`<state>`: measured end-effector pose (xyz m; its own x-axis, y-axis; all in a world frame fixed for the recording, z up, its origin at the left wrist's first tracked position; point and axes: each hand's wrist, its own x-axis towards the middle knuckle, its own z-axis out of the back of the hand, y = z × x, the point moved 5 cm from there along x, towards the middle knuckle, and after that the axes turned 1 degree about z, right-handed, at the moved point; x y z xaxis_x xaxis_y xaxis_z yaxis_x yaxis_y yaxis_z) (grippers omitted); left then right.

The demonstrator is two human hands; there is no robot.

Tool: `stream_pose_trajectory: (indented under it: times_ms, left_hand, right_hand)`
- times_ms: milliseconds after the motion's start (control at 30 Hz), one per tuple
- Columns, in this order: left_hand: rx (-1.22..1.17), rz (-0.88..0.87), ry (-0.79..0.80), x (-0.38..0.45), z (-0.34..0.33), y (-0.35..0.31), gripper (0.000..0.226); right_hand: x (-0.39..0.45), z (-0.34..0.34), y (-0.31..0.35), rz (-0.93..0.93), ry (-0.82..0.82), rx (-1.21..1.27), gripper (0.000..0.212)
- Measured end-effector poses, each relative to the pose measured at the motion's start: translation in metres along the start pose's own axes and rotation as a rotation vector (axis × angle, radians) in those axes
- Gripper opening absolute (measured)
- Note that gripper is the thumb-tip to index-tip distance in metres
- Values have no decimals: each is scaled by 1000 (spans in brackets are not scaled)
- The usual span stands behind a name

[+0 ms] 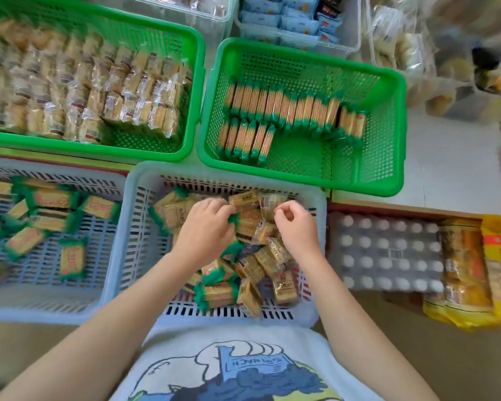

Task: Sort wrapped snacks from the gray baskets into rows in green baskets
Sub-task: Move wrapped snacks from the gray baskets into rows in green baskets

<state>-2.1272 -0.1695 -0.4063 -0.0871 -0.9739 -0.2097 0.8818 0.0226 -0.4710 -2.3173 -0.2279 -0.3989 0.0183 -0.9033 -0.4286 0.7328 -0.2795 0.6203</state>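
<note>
From the head camera, both hands reach into the middle gray basket (pixel 133 227), which sits near the person and holds a loose heap of mixed wrapped snacks (pixel 252 273), some in green-edged wrappers, others in clear or gold ones. The left hand (pixel 206 230) has its fingers curled down into the pile, closed around a green-edged snack (pixel 234 219) at the fingertips. The right hand (pixel 294 227) hovers just over the far right part of the heap with thumb and forefinger bent toward each other; whether it pinches a wrapper I cannot tell.

To the left, touching this basket, stands a second gray basket (pixel 41 302) with green-edged snacks (pixel 49 198) scattered flat on its floor. Beyond it, far left, a green basket (pixel 191 91) is nearly full of clear-wrapped snacks (pixel 99 91) standing in rows. Far right of that, another green basket (pixel 388 157) holds green-edged packs on edge: a long far row (pixel 289 111) and a short near row (pixel 246 138) at its left end.

On the right side lie a tray of white eggs (pixel 385 253) and yellow bags (pixel 492 270). Clear bins (pixel 295 21) of other snacks stand at the far edge, blurred.
</note>
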Motion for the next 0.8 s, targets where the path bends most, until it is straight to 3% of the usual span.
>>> stream_pose_trajectory:
  times_ms: [67,167,200,367,467,533,600,667,800]
  left_hand:
    - [-91,133,147,-11,-16,5,30]
    - [-58,194,264,-22,-30,12,32]
    - [-44,184,290,-23,-33,13,32]
    - [-102,224,355,-24,-36,14,29]
    - [-292,296,350,-19,-36,1,32]
    - [-555,386,360,-16,-39,-12,48]
    - [-966,510,420,-18,-46,-27,55]
    - [-1200,567,458,-20,-52,-35,40]
    - [-1185,715,359,-30,-58,-10,38]
  right_hand:
    - [-1,-17,-39,-120,81,-221,22]
    - [-9,-37,-73,-223,217,-426,66]
    - [-11,-39,-75,-208,241,-461,71]
    - [-14,-18,-65,-153,181,-408,40]
    - [-22,11,-52,-134,121,-157,39]
    - [-27,23,-43,-127,124,156,35]
    - [-32,23,-36,-123,205,373,32]
    - [-32,12,-35,-106,263,272,37]
    - [-22,-20,-60,-164,226,-185,52]
